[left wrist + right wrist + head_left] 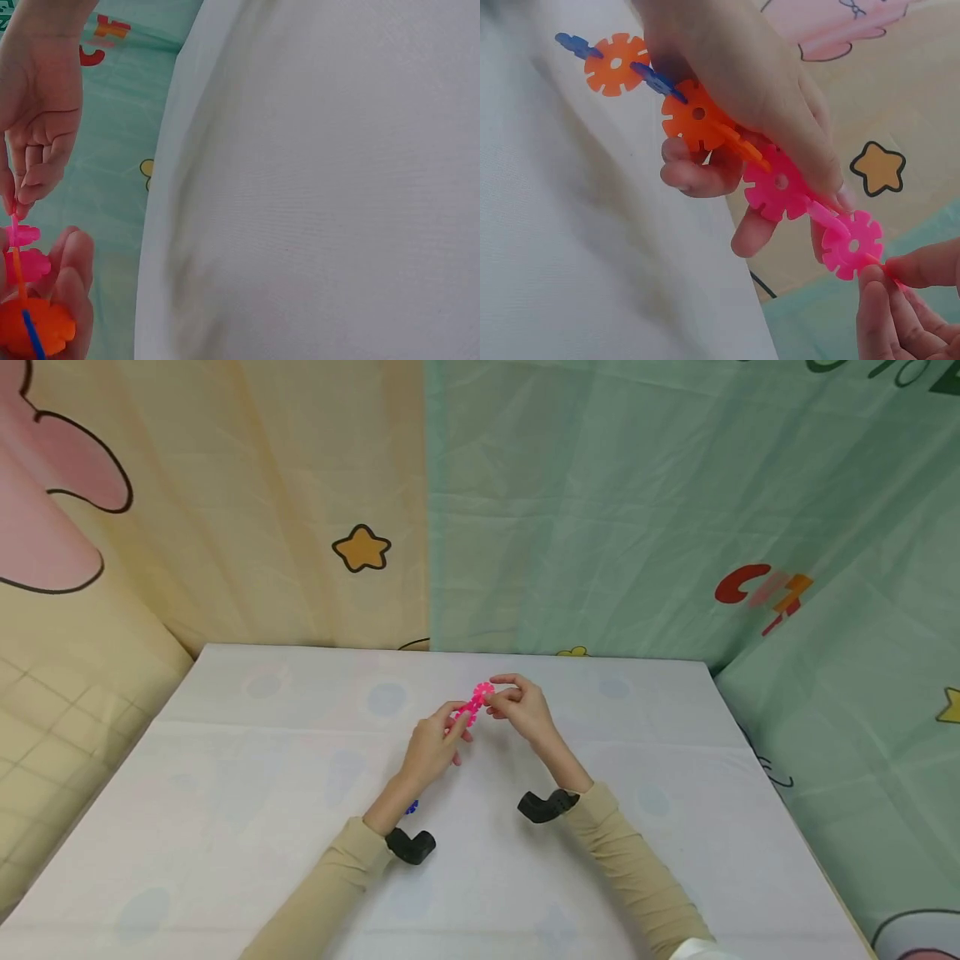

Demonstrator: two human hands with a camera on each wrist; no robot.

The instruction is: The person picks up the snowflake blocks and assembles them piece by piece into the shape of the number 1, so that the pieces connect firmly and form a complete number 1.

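Note:
A chain of notched plastic discs slotted together runs across the right wrist view: blue pieces [658,81], orange discs [616,75] and pink discs [765,191]. My left hand [429,750] holds this chain by its pink part, with the thumb along one side and fingers beneath. At the far end, a pink disc [853,244] meets my right hand [529,714], whose thumb and finger pinch a thin pinkish-red piece [876,260] at the disc's edge. The pinched piece is mostly covered by fingertips. In the left wrist view an orange disc [45,330] lies against the left fingers.
Both hands are above a white-covered table [247,827]. Behind it hang a beige curtain [300,460] and a green curtain [570,502] with printed figures. A black wrist mount [411,846] is on the left wrist, another black mount [547,807] on the right.

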